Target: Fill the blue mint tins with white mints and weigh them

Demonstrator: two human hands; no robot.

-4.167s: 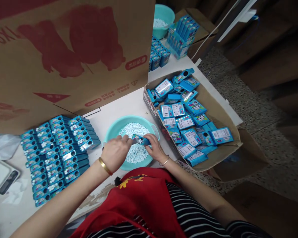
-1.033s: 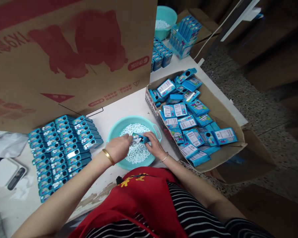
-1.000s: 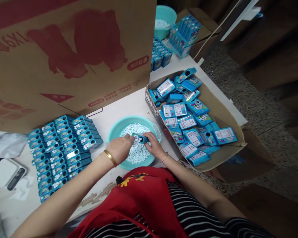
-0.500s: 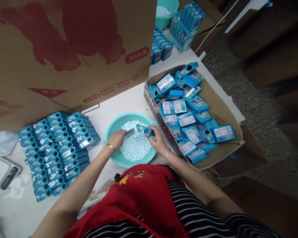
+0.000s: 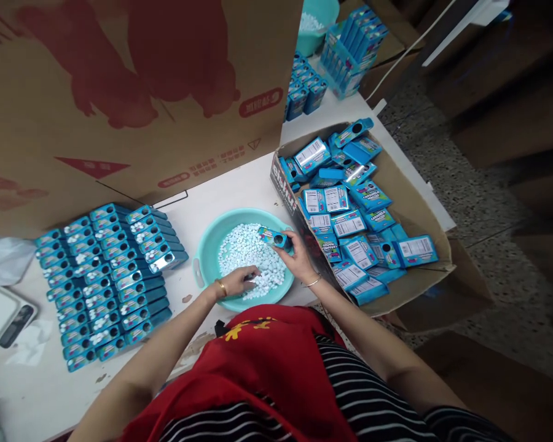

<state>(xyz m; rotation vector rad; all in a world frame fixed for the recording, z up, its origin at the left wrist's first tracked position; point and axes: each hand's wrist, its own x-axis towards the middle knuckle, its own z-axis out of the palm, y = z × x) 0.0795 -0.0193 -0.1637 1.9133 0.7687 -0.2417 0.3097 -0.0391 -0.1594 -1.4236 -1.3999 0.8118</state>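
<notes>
Right hand (image 5: 299, 258) pinches a small blue box (image 5: 275, 237) at its right end; its long axis runs left-right, slightly tilted, over the teal basin (image 5: 201, 261). Left hand (image 5: 240, 282), fingers curled, digs into the white pellets (image 5: 246, 248) filling the basin. Right of the fingers, a cardboard tray (image 5: 419, 212) holds loose blue boxes.

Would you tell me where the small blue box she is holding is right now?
In the head view, the small blue box is in her right hand, above the far right rim of the teal basin of white candies, just left of the cardboard tray.
</notes>
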